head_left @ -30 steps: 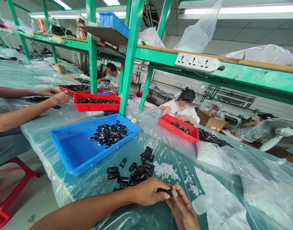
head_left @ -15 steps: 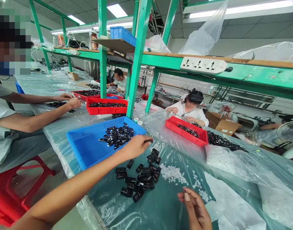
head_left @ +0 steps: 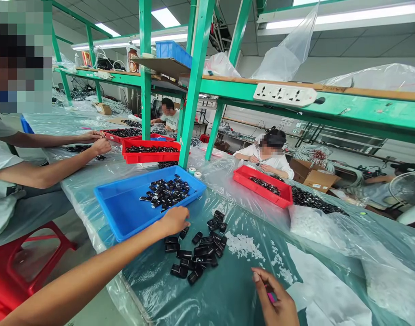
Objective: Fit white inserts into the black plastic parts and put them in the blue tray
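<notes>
My left hand (head_left: pixel 175 221) is closed, fingers curled down, at the near right edge of the blue tray (head_left: pixel 117 231). Whatever is in its fingertips is hidden. Inside the tray lies a pile of small black plastic casings (head_left: pixel 169 192). Loose black casings (head_left: pixel 203 251) lie on the table, just right of and below this hand. Low in the view, my right hand (head_left: pixel 277 299) is curled, thumb and forefinger close together. A small bright pink bit (head_left: pixel 271 297) shows between its fingers, too little to name. Small white pieces (head_left: pixel 244 244) lie scattered beyond it.
White sheets (head_left: pixel 332 290) and clear bags of white pieces (head_left: pixel 316 226) lie on the right. A red tray (head_left: pixel 239 179) stands farther back; another red tray (head_left: pixel 132 157) sits behind the blue one. A green post (head_left: pixel 193 90) rises beyond. Co-workers sit left and across.
My left hand has moved left and down, from above the loose casings to the tray's edge; the black piece in its fingers no longer shows. My right hand has turned slightly, revealing pink.
</notes>
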A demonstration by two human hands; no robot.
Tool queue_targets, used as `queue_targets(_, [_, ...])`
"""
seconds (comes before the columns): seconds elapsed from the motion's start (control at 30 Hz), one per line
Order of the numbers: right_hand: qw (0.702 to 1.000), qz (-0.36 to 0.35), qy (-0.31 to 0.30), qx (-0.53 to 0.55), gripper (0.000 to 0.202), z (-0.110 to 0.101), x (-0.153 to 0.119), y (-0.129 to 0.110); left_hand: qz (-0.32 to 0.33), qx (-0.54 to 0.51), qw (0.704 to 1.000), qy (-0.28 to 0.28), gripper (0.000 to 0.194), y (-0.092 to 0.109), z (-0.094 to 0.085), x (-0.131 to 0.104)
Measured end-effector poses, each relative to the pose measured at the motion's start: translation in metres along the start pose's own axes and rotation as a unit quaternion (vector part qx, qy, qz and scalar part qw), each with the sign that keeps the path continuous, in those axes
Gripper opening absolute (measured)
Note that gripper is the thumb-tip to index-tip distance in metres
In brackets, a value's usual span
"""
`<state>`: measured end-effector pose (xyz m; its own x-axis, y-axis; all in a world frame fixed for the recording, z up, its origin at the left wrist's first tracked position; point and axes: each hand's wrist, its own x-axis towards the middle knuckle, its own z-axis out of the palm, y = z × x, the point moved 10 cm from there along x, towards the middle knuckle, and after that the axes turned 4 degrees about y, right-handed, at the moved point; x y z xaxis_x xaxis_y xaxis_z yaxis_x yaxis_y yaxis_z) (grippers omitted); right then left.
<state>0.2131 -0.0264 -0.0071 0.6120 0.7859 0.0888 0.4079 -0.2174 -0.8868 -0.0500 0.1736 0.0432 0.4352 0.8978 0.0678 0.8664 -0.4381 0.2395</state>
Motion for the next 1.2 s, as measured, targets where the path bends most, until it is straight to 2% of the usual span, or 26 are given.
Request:
queue_targets(0.1, [1.000,-0.010,0.004,-0.017,0.050,-0.002,0.001,-0.001,-0.027,-0.011,1.000,-0.011,0.016,0.001,0.018,-0.003])
queue_targets(0.27, [0.999,-0.045,0.016,-0.014,0.048,-0.006,-0.001,-0.010,-0.031,-0.078,0.996,-0.003,0.011,0.004,0.023,-0.001])
queue_targets(0.4, [0.998,-0.067,0.005,-0.015,0.045,-0.003,-0.003,-0.015,0.009,-0.195,0.980,-0.026,0.016,0.030,0.025,0.002])
queue_targets(0.47, [0.996,-0.085,0.017,-0.010,0.043,-0.004,-0.004,-0.018,0.036,-0.282,0.957,-0.052,0.025,0.053,0.027,0.003])
queue_targets(0.5, [0.995,-0.096,0.026,-0.006,0.042,-0.006,-0.005,-0.020,0.046,-0.346,0.935,-0.067,0.029,0.066,0.028,0.002])
queue_targets(0.6, [0.993,-0.114,0.030,-0.006,0.039,-0.007,-0.005,-0.021,0.042,-0.577,0.806,-0.121,0.042,0.102,0.029,-0.001])
queue_targets(0.63, [0.993,-0.119,0.022,-0.010,0.038,-0.005,-0.005,-0.021,0.036,-0.622,0.770,-0.135,0.046,0.112,0.030,-0.003])
queue_targets(0.67, [0.992,-0.124,0.009,-0.014,0.037,-0.003,-0.005,-0.021,0.032,-0.644,0.750,-0.147,0.048,0.120,0.031,-0.004])
queue_targets(0.77, [0.989,-0.145,-0.002,-0.005,0.033,-0.002,-0.008,-0.025,0.033,-0.666,0.725,-0.171,0.048,0.141,0.036,-0.009])
queue_targets(0.93, [0.968,-0.241,0.058,0.035,0.021,-0.014,-0.021,-0.049,0.040,-0.674,0.706,-0.211,0.043,0.169,0.052,-0.018])
queue_targets(1.1, [0.939,-0.334,0.077,-0.009,0.017,-0.020,-0.031,-0.072,0.024,-0.686,0.689,-0.233,0.040,0.183,0.069,-0.024])
queue_targets(1.2, [0.932,-0.352,0.084,-0.028,0.017,-0.021,-0.032,-0.075,0.031,-0.694,0.681,-0.230,0.037,0.189,0.073,-0.026])
